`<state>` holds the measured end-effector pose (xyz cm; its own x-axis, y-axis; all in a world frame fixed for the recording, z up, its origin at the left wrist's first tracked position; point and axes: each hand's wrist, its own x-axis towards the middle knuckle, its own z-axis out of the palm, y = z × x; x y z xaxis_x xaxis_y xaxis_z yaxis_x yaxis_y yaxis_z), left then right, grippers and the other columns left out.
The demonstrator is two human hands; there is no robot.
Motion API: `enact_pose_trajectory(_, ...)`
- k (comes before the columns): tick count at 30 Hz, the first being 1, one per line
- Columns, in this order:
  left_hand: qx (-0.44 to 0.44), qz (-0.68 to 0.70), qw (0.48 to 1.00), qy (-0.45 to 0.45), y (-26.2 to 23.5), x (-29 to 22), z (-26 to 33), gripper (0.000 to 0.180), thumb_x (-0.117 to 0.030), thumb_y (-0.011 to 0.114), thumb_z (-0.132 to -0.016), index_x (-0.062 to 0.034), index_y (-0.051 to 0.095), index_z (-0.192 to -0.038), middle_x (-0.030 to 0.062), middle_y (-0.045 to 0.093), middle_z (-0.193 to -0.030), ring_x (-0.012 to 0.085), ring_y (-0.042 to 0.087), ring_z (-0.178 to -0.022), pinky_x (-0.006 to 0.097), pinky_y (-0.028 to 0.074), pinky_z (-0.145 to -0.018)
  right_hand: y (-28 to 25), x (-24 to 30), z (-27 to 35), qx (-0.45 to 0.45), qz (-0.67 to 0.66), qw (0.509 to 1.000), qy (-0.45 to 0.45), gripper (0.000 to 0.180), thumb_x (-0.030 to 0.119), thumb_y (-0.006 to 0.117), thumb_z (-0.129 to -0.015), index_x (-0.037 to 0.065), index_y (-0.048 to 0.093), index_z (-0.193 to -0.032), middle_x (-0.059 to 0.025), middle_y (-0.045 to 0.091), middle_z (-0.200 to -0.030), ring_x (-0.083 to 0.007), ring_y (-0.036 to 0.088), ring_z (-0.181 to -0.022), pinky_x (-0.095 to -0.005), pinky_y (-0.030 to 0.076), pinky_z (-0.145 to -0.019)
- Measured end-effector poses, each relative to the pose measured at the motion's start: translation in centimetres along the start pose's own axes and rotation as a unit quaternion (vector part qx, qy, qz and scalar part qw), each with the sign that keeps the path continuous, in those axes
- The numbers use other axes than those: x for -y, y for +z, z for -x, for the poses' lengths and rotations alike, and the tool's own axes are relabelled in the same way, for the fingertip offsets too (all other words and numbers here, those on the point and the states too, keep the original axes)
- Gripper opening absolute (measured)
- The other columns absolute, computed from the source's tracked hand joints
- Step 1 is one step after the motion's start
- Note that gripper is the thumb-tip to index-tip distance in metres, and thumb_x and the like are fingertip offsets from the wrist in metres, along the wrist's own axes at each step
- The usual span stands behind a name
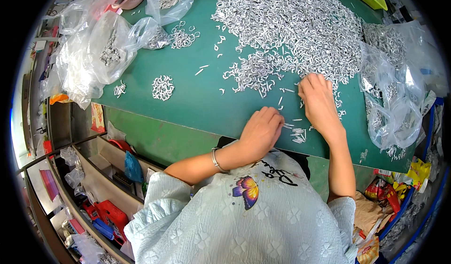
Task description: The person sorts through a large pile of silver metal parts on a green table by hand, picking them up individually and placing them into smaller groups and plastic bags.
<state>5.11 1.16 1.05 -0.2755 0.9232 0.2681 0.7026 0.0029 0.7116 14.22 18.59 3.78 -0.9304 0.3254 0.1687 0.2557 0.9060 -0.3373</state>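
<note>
I see a big heap of small silvery metal hooks spread loose across the upper middle and right of the frame, thinning at its lower edge. Just below it, right of centre, a few short straight silver pins lie flat, bunched together.

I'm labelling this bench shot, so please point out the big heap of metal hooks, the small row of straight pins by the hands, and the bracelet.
Heap of metal hooks point(291, 29), head view, middle of the pile.
Straight pins point(297, 133), head view, centre of the row.
Bracelet point(216, 159), head view, band on the left wrist.
</note>
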Motion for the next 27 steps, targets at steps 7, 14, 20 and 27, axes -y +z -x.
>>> enact_pose_trajectory(7, 0.019, 0.0, 1.0, 0.022, 1.3, 0.0, 0.5, 0.014, -0.002, 0.066, -0.081, -0.003, 0.059, -0.092, 0.0096, 0.056, -0.088, 0.0289, 0.055, -0.081, 0.039, 0.042, -0.069, 1.6, 0.5, -0.6, -0.041, -0.038, 0.998, -0.01, 0.011, 0.005, 0.065, -0.08, 0.003, 0.056, -0.087, -0.0102, 0.05, -0.091, -0.028, 0.048, -0.09, -0.0389, 0.037, -0.079)
enact_pose_trajectory(14, -0.033, -0.072, 0.997, -0.006, -0.8, 1.6, -1.7, 0.015, -0.004, 0.067, -0.082, -0.005, 0.06, -0.095, 0.0085, 0.056, -0.086, 0.0274, 0.054, -0.08, 0.039, 0.041, -0.069, -0.1, -0.1, 0.4, 0.003, -0.025, 1.0, 0.005, 0.011, 0.004, 0.064, -0.08, 0.003, 0.055, -0.087, -0.0093, 0.05, -0.092, -0.0272, 0.048, -0.091, -0.0384, 0.037, -0.079)
enact_pose_trajectory(20, -0.039, -0.083, 0.996, 0.008, 0.0, 2.9, -3.7, 0.017, -0.005, 0.071, -0.078, -0.0046, 0.061, -0.091, 0.0079, 0.056, -0.085, 0.0273, 0.054, -0.081, 0.039, 0.042, -0.071, -0.8, 1.2, 4.2, 0.066, -0.036, 0.997, 0.001, 0.008, 0.003, 0.063, -0.08, 0.004, 0.057, -0.085, -0.0085, 0.049, -0.09, -0.0258, 0.048, -0.09, -0.0373, 0.036, -0.078)
enact_pose_trajectory(27, -0.03, -0.113, 0.993, 0.003, -0.4, 3.3, -3.0, 0.017, -0.001, 0.069, -0.073, -0.0043, 0.058, -0.086, 0.0091, 0.053, -0.083, 0.0284, 0.053, -0.081, 0.039, 0.043, -0.071, -2.1, 0.3, 5.4, 0.027, -0.116, 0.992, 0.05, 0.014, 0.001, 0.067, -0.078, 0.004, 0.06, -0.09, -0.0077, 0.051, -0.09, -0.0283, 0.05, -0.089, -0.0377, 0.039, -0.078)
